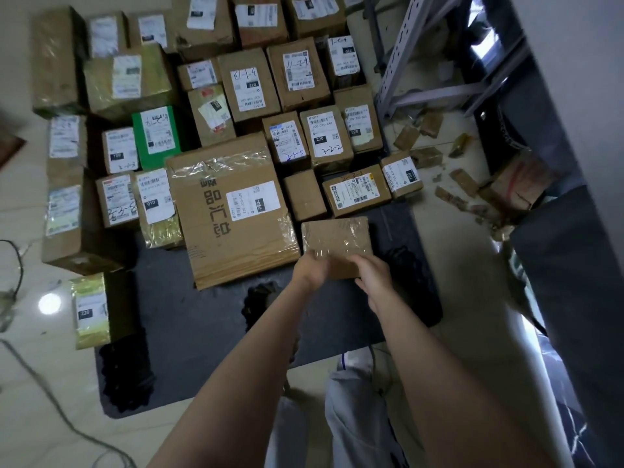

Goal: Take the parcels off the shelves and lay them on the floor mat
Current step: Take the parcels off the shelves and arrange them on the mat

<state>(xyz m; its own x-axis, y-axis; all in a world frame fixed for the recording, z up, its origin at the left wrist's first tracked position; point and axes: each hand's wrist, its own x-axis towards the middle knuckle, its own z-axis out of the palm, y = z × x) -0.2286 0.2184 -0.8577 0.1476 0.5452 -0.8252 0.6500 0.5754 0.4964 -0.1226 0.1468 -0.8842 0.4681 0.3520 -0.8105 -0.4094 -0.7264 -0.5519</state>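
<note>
A dark cable (21, 268) is lying on the pale floor at far left. Labelled parcels (324, 136) are sitting in close rows across the dark floor mat (209, 319). Among them are a green parcel (158, 136) and a large taped carton (233, 211). Just right of that carton, the left hand (312, 268) is gripping the near left edge of a small brown parcel (337, 238), fingers curled around it. The right hand (373, 275) is gripping the near right corner likewise. The small brown parcel is sitting over the mat's right portion; contact with the mat cannot be determined. A grey metal shelf frame (415, 52) is standing at upper right, with cardboard scraps (435, 157) lying beside it.
</note>
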